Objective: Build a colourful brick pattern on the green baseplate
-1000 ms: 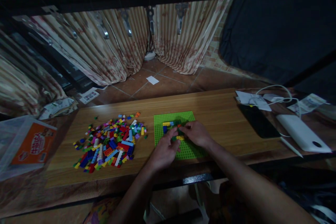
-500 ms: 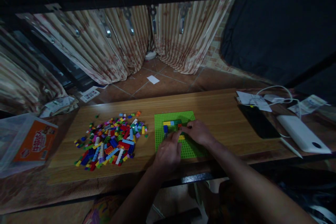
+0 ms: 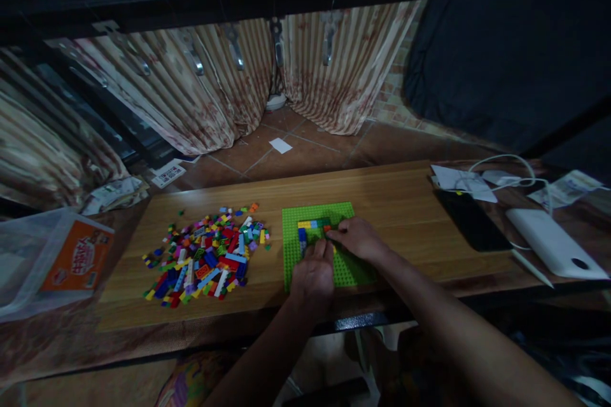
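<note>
A green baseplate (image 3: 292, 219) lies on the wooden board and carries a low outline of toy bricks. Along its far side runs a row with a yellow brick (image 3: 304, 225), a light blue one and dark green ones, ending at an orange-red brick (image 3: 327, 227). A blue brick (image 3: 302, 235) marks the left side. My left hand (image 3: 312, 275) rests over the near part of the outline, fingers together and pointing down at the bricks. From the right, my right hand (image 3: 359, 240) reaches in, fingertips closed beside the orange-red brick. Whatever sits under the fingertips is hidden.
A loose heap of mixed bricks (image 3: 205, 261) spreads over the left of the board (image 3: 382, 197). Beyond it stands a clear plastic box (image 3: 35, 254) with an orange label. A black phone (image 3: 470, 219), a white power bank (image 3: 554, 241) and cables lie at the right.
My left hand has shifted slightly right and nearer, now covering the near yellow bricks more. The right hand stays almost in place. The whole view has moved a little.
</note>
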Tool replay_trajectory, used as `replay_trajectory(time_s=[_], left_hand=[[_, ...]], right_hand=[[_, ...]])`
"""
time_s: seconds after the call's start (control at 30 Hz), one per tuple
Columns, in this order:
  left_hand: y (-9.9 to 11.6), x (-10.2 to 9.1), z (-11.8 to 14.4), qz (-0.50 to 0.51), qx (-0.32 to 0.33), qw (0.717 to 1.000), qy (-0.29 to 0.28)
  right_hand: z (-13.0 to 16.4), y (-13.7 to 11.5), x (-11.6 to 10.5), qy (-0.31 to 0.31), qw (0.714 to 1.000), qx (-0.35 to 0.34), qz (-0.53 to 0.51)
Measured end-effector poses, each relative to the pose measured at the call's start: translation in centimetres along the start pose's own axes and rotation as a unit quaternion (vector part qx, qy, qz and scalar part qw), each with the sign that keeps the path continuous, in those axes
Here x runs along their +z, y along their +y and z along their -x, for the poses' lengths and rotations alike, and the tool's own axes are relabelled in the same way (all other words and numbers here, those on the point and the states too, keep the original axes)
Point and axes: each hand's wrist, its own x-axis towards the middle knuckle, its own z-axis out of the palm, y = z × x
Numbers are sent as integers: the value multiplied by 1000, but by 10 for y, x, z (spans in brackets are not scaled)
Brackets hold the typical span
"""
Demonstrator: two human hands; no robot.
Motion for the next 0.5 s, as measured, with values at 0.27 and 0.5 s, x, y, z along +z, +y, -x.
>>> replay_trajectory(time_s=[0.27, 0.5], left_hand=[[11, -11, -3, -29, -1, 999, -40], [1, -3, 6, 18, 26, 999, 10]], right_hand=[[-1, 2, 4, 18, 1000, -2, -21], [-4, 16, -3, -40, 964, 27, -260]])
